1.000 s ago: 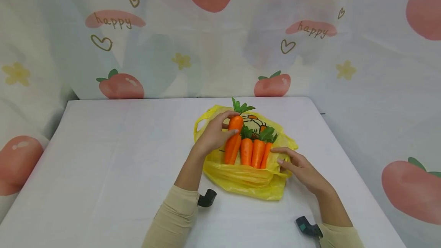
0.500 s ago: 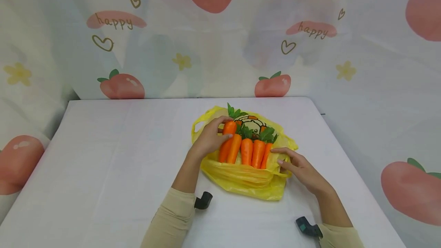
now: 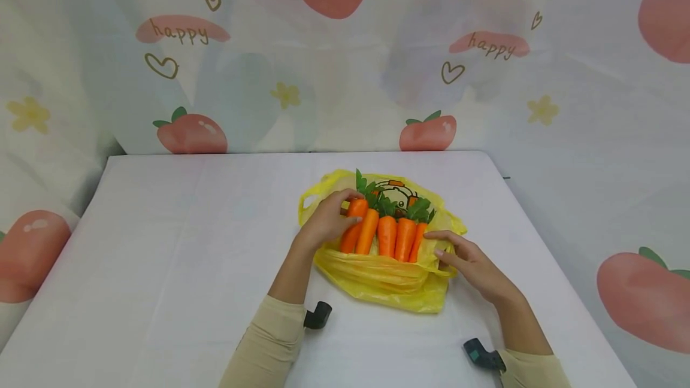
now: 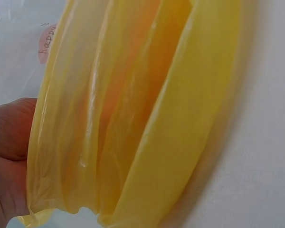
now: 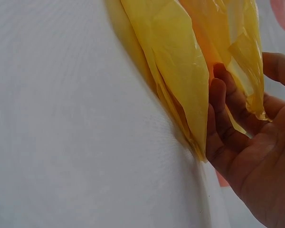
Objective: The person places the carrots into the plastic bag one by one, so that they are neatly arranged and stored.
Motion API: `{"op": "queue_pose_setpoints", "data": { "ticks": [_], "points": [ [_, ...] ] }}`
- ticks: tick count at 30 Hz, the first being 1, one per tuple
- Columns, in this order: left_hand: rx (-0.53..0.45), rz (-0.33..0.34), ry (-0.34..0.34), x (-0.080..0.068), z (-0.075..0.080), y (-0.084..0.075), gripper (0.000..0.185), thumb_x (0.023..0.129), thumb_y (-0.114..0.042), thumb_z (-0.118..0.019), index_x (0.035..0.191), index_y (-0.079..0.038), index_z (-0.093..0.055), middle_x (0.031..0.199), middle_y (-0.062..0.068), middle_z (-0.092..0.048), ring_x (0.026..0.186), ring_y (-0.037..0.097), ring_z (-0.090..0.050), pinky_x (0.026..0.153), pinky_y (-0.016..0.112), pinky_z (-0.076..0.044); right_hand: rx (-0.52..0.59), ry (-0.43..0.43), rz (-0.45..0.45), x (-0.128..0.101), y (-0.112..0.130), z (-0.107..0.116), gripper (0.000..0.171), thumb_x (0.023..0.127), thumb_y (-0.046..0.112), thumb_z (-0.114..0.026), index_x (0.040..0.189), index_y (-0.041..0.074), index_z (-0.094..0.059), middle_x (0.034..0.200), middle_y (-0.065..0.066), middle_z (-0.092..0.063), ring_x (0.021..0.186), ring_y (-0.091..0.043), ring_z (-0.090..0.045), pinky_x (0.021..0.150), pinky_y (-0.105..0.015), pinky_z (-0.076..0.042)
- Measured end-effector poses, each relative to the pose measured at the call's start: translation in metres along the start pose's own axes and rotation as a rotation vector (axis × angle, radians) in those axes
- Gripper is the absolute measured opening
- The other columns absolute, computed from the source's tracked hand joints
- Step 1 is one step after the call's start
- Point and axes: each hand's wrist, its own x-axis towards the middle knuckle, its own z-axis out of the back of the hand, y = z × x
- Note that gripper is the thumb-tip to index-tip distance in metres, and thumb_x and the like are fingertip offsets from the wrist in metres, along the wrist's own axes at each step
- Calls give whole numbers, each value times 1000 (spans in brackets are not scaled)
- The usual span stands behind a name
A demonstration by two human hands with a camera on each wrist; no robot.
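Five orange plastic carrots with green leaf tops (image 3: 385,229) lie side by side in the mouth of a crinkled yellow plastic carrier bag (image 3: 388,280) in the head view, tips toward the person and leaves pointing away, so the row appears packed for a flat fit. The bag rests on the white-covered bench (image 3: 178,244), right of centre. The left hand (image 3: 325,222) curls its fingers round the leftmost carrot (image 3: 353,226) near the crown, thumb on the near side, which reads as seating that carrot against its neighbour. The right hand (image 3: 468,261) lies at the bag's right edge, fingers fairly straight, the film caught against them; this seems meant to keep the opening spread and the bag from sliding. A printed cartoon face on the bag shows behind the leaves. Left wrist view: folds of the yellow bag (image 4: 133,118) fill the frame, with an orange shape glowing through the film; part of the left hand (image 4: 7,156) shows at the lower left against the bag, and its grip cannot be judged from here. Right wrist view: the right hand (image 5: 247,156) has its fingers (image 5: 223,109) tucked under a loose flap of the bag (image 5: 180,71) with the thumb above, lightly pinching the film, the bag's underside lying flat on the bench (image 5: 76,133).
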Motion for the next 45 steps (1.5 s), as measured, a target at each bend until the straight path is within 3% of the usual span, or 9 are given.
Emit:
{"op": "queue_pose_setpoints", "data": {
  "ticks": [14,27,45],
  "points": [
    [21,53,10,-4,1,5,40,98,-6,-72,136,-13,-62,138,11,-58,113,31,-62,89,43,-56,7,-2,-22,0,0,-1,38,109,17,-56,144,3,-55,141,-20,-50,90,-28,-58,81,-29,-55],
    [8,63,-33,-7,5,10,43,97,-4,-72,138,-11,-64,136,16,-53,112,32,-60,85,42,-57,1,8,-2,0,0,-2,36,109,16,-55,143,4,-56,133,-20,-54,90,-28,-60,80,-29,-56],
    [45,97,-55,-6,8,17,37,97,-7,-73,132,-14,-67,134,12,-55,109,28,-55,87,40,-52,5,11,-20,1,2,-2,37,109,17,-55,144,4,-56,132,-19,-54,91,-28,-59,81,-29,-56]
  ]
}}
